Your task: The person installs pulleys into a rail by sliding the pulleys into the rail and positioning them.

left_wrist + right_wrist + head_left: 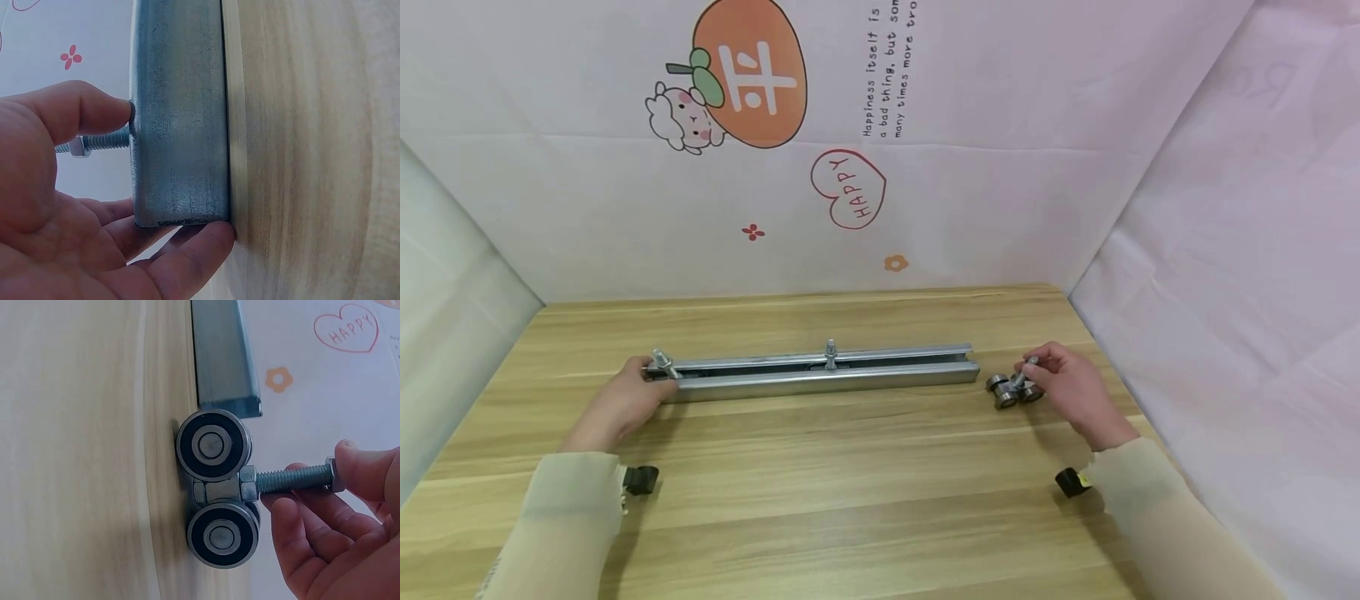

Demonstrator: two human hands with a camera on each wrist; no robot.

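A silvery metal channel rail [820, 386] lies lengthwise on the table, its slot facing up. My left hand [627, 402] grips its left end; in the left wrist view the thumb presses the upper edge and fingers wrap the end of the rail [181, 119]. Beside that thumb a threaded bolt [666, 364] pokes up from the slot, and another bolt [831, 354] stands near mid-rail. My right hand [1072, 390] pinches the bolt of a wheeled roller trolley [1004, 395] just off the rail's right end. Its wheels [212, 445] sit close to the rail opening in the right wrist view.
The wood-grain table [820, 500] stretches in front of the rail. White printed cloth [970, 208] hangs behind it, with more cloth at both sides. Black wrist-worn devices [642, 480] show at both cuffs.
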